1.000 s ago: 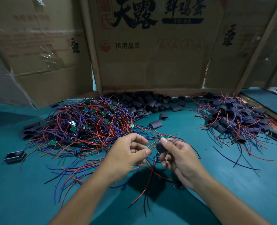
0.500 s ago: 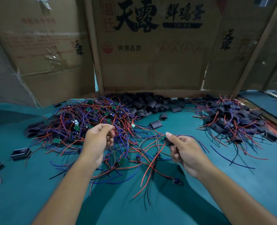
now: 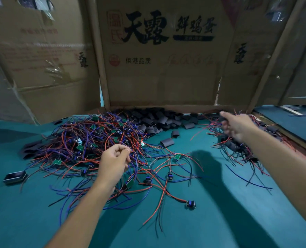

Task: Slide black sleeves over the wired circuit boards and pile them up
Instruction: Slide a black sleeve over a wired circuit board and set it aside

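Now our left hand pinches red and blue wires at the near edge of the tangled heap of bare circuit boards. Our right hand, blurred, reaches over the sleeved pile; whether it grips anything we cannot tell. Loose black sleeves lie beyond, between both hands.

Matt and dull surfaces all round from my seat.
I see matt black sleeves at twelve o'clock, teal cloth-like table, brown cardboard behind.
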The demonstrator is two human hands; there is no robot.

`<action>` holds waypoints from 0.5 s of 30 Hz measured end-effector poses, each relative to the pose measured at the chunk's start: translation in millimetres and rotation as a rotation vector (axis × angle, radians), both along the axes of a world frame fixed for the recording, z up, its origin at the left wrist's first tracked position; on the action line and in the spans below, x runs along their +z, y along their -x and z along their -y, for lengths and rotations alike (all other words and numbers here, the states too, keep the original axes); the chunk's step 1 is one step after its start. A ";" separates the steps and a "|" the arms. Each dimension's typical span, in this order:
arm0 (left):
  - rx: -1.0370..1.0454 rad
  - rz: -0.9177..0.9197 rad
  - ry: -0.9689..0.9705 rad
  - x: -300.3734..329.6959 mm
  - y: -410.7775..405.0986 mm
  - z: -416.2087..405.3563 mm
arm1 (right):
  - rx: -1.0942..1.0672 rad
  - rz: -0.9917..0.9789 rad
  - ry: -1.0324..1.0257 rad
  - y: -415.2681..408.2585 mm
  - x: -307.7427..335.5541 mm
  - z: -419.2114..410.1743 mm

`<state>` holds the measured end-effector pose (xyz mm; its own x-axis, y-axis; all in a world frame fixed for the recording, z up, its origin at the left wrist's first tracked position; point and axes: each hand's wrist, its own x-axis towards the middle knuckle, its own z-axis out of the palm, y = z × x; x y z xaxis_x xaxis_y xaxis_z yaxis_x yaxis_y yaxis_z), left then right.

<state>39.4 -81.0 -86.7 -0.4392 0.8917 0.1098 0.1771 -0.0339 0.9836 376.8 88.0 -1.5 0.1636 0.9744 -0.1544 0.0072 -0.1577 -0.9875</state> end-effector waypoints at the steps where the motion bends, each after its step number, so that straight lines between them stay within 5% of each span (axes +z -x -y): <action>1: 0.015 -0.013 -0.010 -1.2 1.5 -0.8 | -0.062 -0.105 -0.006 -6.3 5.5 -8.3; 3: 0.045 -0.066 -0.026 -4.5 3.8 -2.6 | -0.140 -0.186 0.014 -8.4 5.1 -21.5; 5: 0.061 -0.173 -0.039 -8.5 5.8 -4.4 | -0.032 -0.031 0.010 17.3 -9.1 -21.0; 8: 0.062 -0.402 -0.069 -13.5 6.5 -5.7 | 0.307 0.610 -0.232 81.2 -43.4 -8.7; 11: 0.092 -0.824 -0.074 -15.1 7.7 -3.4 | 0.715 1.333 -0.479 126.1 -65.6 -2.5; 15: 0.135 -1.005 -0.098 -11.7 10.7 1.5 | 0.858 1.737 -0.647 151.1 -76.0 -5.2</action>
